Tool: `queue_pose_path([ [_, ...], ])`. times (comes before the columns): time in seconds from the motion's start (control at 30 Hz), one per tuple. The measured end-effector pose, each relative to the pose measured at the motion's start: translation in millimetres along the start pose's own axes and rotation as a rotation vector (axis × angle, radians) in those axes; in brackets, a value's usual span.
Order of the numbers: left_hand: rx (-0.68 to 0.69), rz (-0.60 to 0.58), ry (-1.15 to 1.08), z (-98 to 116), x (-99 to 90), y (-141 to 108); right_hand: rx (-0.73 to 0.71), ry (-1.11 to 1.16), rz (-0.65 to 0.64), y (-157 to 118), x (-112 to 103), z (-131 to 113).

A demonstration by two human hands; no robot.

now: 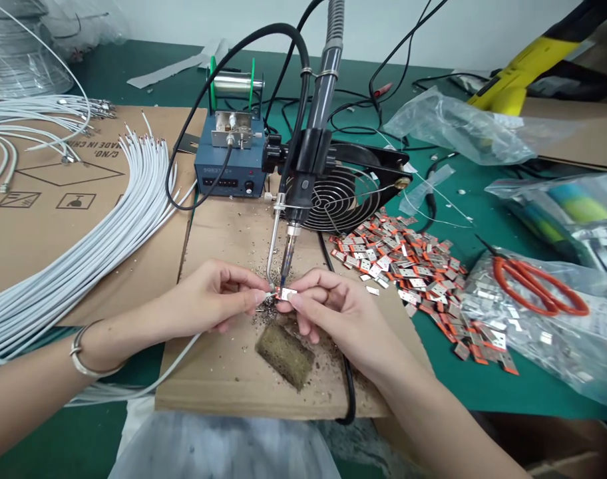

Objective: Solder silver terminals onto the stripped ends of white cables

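Green table [483, 391]; pinched connector [288, 294] small, flat, silvery

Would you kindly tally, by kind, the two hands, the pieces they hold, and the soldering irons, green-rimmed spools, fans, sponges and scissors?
Hands: 2 (left hand, right hand)
Held pieces: 2 (white cable, metal piece)
Soldering iron: 1
Green-rimmed spool: 1
Fan: 1
Sponge: 1
Scissors: 1
Total: 9
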State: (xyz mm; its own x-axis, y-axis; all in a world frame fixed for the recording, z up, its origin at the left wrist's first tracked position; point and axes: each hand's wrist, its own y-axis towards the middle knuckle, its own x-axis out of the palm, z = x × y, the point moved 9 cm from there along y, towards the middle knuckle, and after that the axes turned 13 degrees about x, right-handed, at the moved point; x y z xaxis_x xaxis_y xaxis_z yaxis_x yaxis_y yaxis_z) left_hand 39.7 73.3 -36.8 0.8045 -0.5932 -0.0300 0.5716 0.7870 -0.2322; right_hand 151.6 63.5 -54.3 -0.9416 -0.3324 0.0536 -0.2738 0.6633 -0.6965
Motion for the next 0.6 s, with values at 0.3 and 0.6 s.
queue_pose_path([
  [0.3,-0.026,0.003,-0.015,-1.4,1.0,-1.4,-0.051,0.013,-0.003,-1.9,-1.6,-1.3],
  [0.6,-0.04,-0.014,0.002,-1.3,-0.7,-0.1,-0.074,0.048,-0.005,-1.2,-1.1,-3.5],
])
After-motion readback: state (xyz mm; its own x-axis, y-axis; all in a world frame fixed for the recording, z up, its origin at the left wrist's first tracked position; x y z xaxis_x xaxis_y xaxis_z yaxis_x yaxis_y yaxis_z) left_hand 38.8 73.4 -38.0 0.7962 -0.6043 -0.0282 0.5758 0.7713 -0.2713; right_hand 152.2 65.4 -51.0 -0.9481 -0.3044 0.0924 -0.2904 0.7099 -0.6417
